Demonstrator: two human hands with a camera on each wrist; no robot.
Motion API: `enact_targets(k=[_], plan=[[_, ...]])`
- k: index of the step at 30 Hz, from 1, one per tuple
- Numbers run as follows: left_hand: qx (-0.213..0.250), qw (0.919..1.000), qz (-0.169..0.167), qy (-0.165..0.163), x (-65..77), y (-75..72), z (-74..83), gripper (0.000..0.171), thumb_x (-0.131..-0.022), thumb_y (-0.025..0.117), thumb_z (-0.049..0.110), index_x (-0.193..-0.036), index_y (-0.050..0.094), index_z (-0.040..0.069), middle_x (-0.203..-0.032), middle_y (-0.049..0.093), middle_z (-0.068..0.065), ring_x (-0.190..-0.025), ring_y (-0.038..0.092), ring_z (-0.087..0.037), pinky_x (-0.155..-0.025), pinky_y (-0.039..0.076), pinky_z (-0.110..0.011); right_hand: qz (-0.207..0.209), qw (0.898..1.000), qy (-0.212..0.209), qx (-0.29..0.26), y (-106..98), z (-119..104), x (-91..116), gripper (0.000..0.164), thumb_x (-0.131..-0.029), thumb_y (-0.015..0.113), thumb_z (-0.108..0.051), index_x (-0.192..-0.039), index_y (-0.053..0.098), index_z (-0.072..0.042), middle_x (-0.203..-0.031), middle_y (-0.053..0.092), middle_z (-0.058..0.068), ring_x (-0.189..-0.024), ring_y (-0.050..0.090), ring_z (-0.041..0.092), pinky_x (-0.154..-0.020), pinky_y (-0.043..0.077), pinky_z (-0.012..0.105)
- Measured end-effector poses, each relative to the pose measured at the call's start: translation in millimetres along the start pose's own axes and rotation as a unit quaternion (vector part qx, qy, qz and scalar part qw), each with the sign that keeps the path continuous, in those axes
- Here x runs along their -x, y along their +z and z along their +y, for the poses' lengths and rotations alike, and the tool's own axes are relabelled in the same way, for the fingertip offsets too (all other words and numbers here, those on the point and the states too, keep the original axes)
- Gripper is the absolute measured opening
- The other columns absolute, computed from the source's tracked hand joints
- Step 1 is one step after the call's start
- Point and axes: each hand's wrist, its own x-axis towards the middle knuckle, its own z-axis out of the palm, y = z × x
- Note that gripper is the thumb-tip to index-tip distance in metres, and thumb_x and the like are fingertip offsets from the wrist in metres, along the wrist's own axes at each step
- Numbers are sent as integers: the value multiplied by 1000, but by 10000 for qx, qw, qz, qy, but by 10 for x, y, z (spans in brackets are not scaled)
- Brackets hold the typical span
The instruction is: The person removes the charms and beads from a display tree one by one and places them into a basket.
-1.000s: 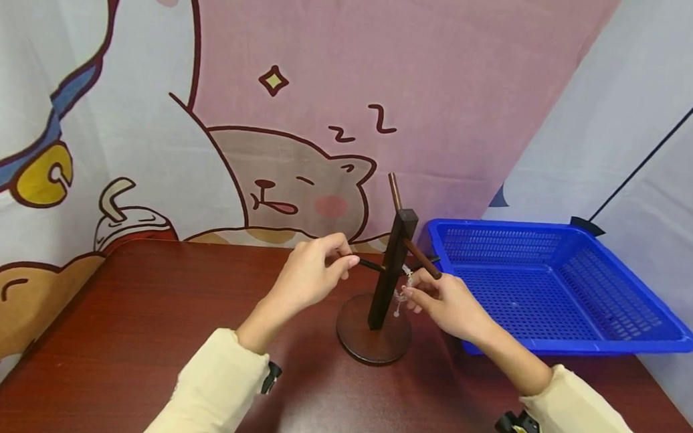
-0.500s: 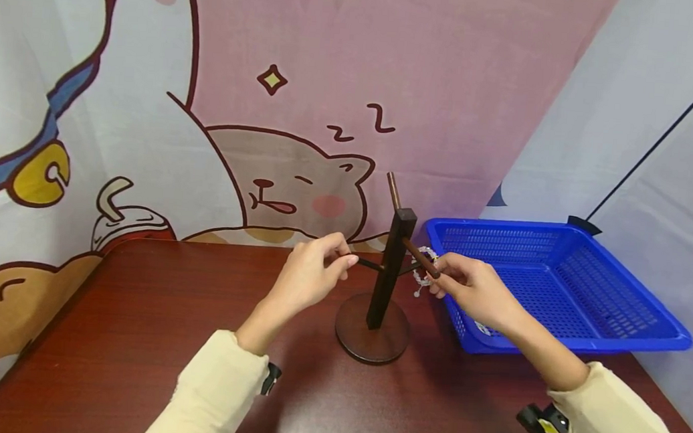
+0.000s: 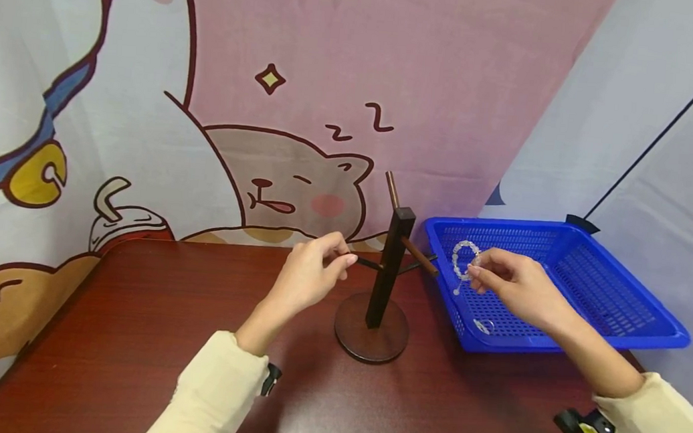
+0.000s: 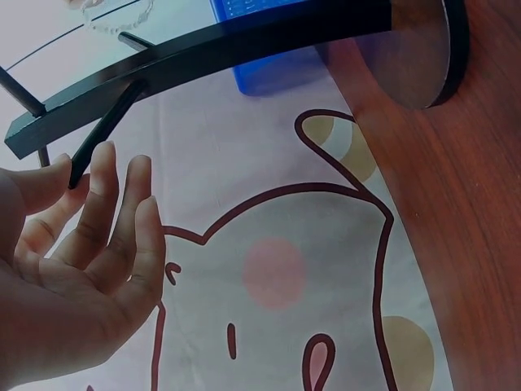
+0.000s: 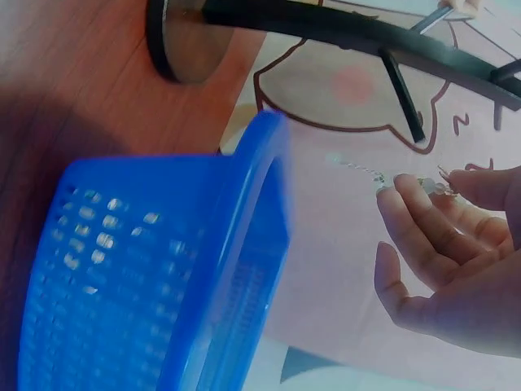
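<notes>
A dark wooden stand [image 3: 385, 279] with several pegs and a round base stands on the table. My left hand [image 3: 313, 264] pinches the end of its left peg [image 3: 369, 263] between thumb and forefinger; the left wrist view shows the other fingers loosely bent. Over the near left part of the blue basket [image 3: 555, 345], my right hand [image 3: 519, 285] pinches a bracelet of clear and whitish beads [image 3: 457, 258]. A short tail with a bead hangs from the bracelet. It is apart from the stand's right pegs [image 3: 421, 256].
Inside the basket, near its front left corner, lies a small pale ring-shaped item [image 3: 483, 327], too small to identify. The basket sits right of the stand on the reddish-brown table [image 3: 191, 367]. A printed cloth [image 3: 452, 83] hangs behind.
My right hand has carried the bracelet rightward, away from the stand's right peg to above the basket. My left hand keeps its hold on the left peg.
</notes>
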Motion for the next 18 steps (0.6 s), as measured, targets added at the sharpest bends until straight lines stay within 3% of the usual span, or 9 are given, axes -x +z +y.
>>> enact_targets(k=[10, 18], plan=[[132, 9999, 35, -33, 5, 6, -1, 12, -86, 63, 15, -76, 56, 13, -58, 61, 5, -54, 53, -9, -54, 38, -28, -83, 9987, 184, 462, -104, 225, 153, 17, -92, 55, -22, -81, 61, -11, -64, 57, -5, -59, 54, 9, -54, 39, 25], [136, 9999, 30, -71, 9, 11, -1, 13, -87, 63, 15, -76, 56, 13, -58, 61, 5, -53, 52, -9, -54, 37, -28, -272, 9970, 433, 585, -67, 463, 302, 14, -91, 56, -22, -84, 61, -11, -60, 52, -4, -54, 48, 8, -47, 33, 25]])
